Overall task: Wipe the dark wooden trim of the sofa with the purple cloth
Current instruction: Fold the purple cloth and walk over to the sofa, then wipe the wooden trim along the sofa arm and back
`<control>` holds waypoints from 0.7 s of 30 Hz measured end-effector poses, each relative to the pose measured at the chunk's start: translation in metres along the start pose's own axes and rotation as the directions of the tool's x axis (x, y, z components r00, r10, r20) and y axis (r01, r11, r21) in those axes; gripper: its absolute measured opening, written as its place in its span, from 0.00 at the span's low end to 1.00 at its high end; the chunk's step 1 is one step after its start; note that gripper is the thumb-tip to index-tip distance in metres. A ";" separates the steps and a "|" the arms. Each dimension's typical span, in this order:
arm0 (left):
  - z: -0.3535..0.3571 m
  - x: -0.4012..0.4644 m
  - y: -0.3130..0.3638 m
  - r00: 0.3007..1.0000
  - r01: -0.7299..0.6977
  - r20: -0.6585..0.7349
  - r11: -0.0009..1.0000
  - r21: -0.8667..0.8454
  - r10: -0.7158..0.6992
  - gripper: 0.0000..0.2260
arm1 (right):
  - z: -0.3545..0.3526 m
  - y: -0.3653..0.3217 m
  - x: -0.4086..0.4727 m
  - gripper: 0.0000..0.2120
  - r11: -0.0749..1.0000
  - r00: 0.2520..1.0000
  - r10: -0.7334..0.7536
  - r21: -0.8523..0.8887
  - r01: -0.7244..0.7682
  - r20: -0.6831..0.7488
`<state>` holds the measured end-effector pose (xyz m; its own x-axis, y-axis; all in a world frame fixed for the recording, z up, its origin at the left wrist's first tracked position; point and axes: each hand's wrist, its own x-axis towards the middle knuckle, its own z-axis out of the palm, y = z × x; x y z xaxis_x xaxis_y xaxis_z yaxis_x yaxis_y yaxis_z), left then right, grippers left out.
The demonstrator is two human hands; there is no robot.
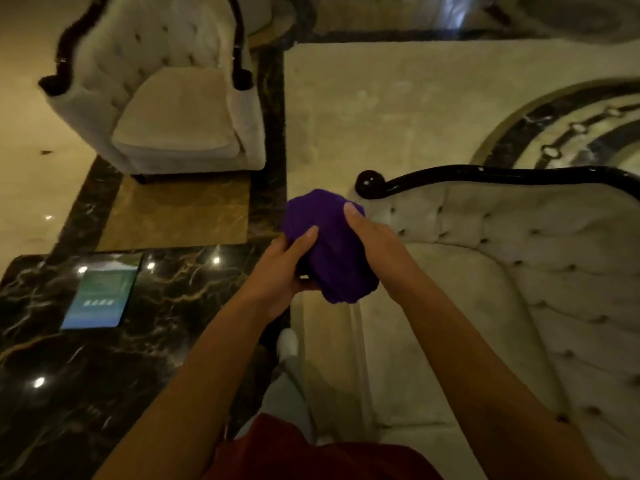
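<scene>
A bunched purple cloth [329, 247] sits in the middle of the view, held between both hands. My left hand [282, 268] grips its lower left side with the thumb on top. My right hand [375, 244] presses on its right side, fingers pointing up. Just beyond the cloth is the cream tufted sofa [519, 271]. Its dark wooden trim [485, 176] runs along the top of the backrest and ends in a round scroll [370, 183] close to the cloth. The cloth is not touching the trim.
A matching cream armchair [166, 109] with dark trim stands at the upper left. A black marble table [121, 341] with a card or screen [102, 292] lies at the left. My leg and white shoe [288, 342] stand between table and sofa. A pale rug [398, 109] lies beyond.
</scene>
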<state>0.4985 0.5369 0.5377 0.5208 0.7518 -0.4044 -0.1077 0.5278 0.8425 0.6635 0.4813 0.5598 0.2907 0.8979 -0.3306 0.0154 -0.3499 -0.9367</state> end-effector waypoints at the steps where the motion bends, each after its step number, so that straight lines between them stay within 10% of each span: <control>1: -0.002 0.023 0.005 1.000 -0.002 0.000 1.000 -0.007 0.002 0.23 | -0.004 -0.001 0.019 0.15 0.999 0.998 0.014 0.038 -0.012 -0.054; 6: 0.001 0.133 0.039 1.000 0.000 -0.011 0.996 0.088 0.001 0.14 | -0.020 -0.016 0.100 0.40 0.983 0.858 -0.184 -0.094 0.158 -0.480; 13: 0.031 0.249 0.092 0.889 0.139 0.386 0.947 0.290 -0.249 0.16 | -0.035 -0.017 0.181 0.36 0.894 0.884 -0.341 -0.402 0.199 -0.320; 21: 0.065 0.364 0.064 0.791 0.334 0.379 0.858 0.390 -0.480 0.35 | -0.113 0.030 0.282 0.25 0.844 0.872 -0.265 -0.537 0.003 -0.411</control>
<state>0.7364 0.8189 0.4680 0.7849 0.1912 -0.5894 0.4116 0.5502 0.7265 0.8544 0.6940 0.4518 0.6428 0.7660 0.0075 0.5277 -0.4357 -0.7292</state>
